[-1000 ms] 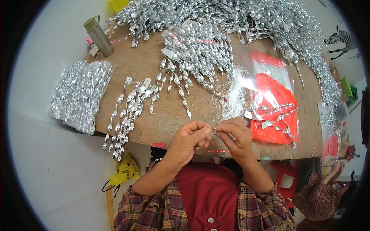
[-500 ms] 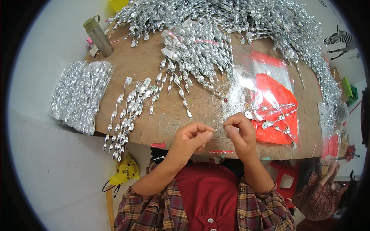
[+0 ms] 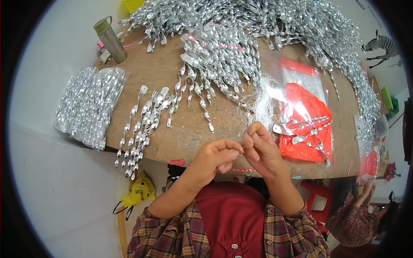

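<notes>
My left hand (image 3: 217, 158) and my right hand (image 3: 261, 150) meet over the near edge of the table, thumbs and forefingers pinched. Between the fingertips runs a short bit of thin, pale string (image 3: 243, 148); most of it is hidden by the fingers. Just beyond my right hand lies a tangled bundle of white string (image 3: 263, 103). Several silver spiral strips (image 3: 312, 124) rest on a red plastic bag (image 3: 297, 148) to its right. More silver spirals (image 3: 140, 129) hang over the table edge on the left.
A large heap of silver spirals (image 3: 241, 17) covers the far side, with another pile (image 3: 219, 56) before it. A packed clear bag (image 3: 90, 107) and a steel bottle (image 3: 112, 43) stand left. Another person's arm (image 3: 365, 195) shows at the right. A yellow bag (image 3: 142, 189) hangs below the table.
My hands have drawn closer together, and my right hand has turned and shifted slightly left, its fingers more raised. The loop of string by my fingertips no longer shows.
</notes>
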Demonstrator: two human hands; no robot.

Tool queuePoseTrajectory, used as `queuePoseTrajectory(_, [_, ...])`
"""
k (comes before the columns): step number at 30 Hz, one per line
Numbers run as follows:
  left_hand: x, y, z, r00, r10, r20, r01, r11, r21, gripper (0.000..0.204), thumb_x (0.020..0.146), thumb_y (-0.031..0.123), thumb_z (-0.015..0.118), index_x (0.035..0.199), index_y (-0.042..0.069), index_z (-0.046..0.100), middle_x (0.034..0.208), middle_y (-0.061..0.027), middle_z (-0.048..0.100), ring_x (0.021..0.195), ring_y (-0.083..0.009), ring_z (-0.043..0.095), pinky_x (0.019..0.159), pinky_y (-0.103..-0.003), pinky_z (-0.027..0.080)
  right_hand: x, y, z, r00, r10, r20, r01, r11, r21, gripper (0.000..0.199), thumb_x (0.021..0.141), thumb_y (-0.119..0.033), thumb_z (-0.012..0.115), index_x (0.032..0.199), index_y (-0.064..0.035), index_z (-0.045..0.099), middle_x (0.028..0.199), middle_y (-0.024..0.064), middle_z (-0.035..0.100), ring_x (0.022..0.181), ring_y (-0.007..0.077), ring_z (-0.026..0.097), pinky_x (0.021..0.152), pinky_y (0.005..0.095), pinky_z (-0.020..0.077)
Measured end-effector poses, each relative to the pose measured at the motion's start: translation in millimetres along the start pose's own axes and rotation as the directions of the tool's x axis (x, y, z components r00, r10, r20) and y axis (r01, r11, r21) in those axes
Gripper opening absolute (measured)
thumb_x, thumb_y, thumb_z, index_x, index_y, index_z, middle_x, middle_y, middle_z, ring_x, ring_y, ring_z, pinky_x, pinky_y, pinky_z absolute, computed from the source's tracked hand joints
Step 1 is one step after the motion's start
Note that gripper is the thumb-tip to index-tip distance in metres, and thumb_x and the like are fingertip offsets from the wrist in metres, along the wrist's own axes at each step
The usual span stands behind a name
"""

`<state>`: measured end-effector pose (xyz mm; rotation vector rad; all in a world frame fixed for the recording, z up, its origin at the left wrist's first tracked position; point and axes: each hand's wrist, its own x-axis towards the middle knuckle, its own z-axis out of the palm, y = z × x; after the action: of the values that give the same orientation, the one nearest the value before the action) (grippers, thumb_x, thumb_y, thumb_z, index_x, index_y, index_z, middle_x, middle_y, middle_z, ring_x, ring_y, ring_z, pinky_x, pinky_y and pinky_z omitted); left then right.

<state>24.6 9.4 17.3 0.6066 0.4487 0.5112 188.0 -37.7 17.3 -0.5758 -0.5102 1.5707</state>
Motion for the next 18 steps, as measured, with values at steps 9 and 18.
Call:
queuePoseTrajectory(9, [-0.2,11.8,-22.6,0.982,0.132,0.134,-0.072,0.923,-0.379,0.009,0.084,0.004,0.055,0.092,0.003,0.059,0.052,0.0038,0.041,0.043,-0.0046,0.034,0.045,-0.02,0.029,-11.4,33.0,-21.5,0.994,0.098,-0.058,-0.109,0.964,-0.244,0.009,0.091,-0.015,0.051,0.096,-0.0092,0.046,0.072,0.0026,0.05,0.051,0.008,0.04,0.058,0.0177,0.0387])
queuePoseTrajectory(18, [-12.2,-26.0,-20.0,0.98,0.127,0.151,-0.192,0.78,0.595,0.029,0.088,0.009,0.054,0.116,0.0,0.054,0.098,-0.0048,0.063,0.092,-0.0122,0.058,0.083,-0.027,0.045,2.6,-67.5,-2.4,0.899,-0.435,-0.042,0.41,0.872,-0.267,0.006,0.093,-0.013,0.049,0.095,-0.0082,0.047,0.072,0.001,0.048,0.065,0.0118,0.047,0.067,0.0256,0.0401])
